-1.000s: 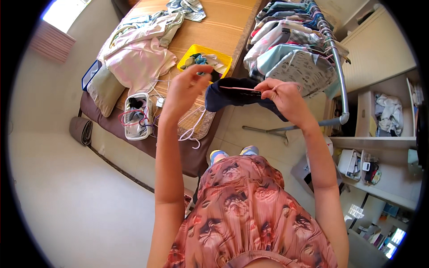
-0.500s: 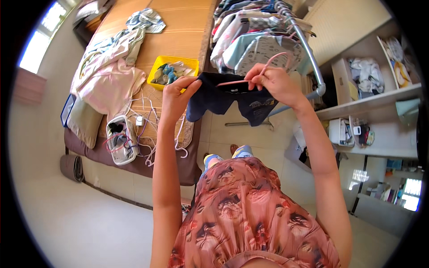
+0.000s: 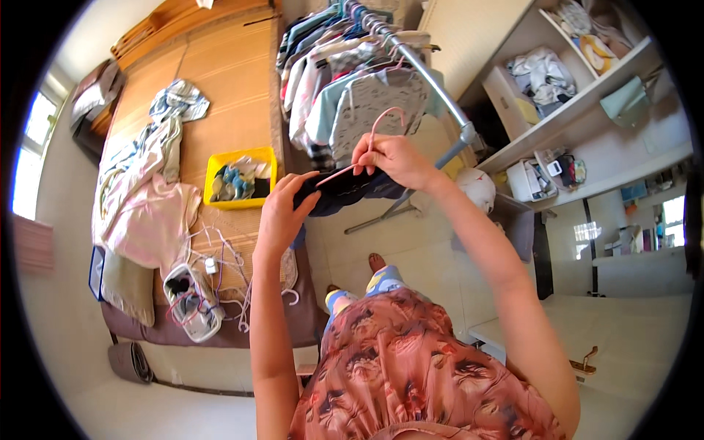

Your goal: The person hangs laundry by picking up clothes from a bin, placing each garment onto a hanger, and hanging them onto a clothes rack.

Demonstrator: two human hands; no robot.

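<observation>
A dark navy garment (image 3: 343,199) hangs between my two hands, with a pink hanger (image 3: 339,176) lying along its opening. My left hand (image 3: 282,209) is closed on the garment's edge, beside the hanger's left end. The hanger is gripped near the base of its hook by my right hand (image 3: 392,160), and the hook sticks up above the fingers. Most of the garment's lower part faces away from me, so its shape is hard to make out. How far the hanger's right arm reaches inside is hidden behind my right hand.
Ahead stands a metal clothes rack (image 3: 429,73) full of hung clothes. On the bed (image 3: 227,84) at left are a yellow basket (image 3: 240,204) of small items, a white basket (image 3: 209,326), loose hangers (image 3: 242,290) and a pink garment (image 3: 158,227). Shelves (image 3: 594,92) line the right.
My hands have come closer together, and the garment, earlier spread with its printed front showing, now appears more folded and edge-on. My view has shifted, showing more of the room to the right.
</observation>
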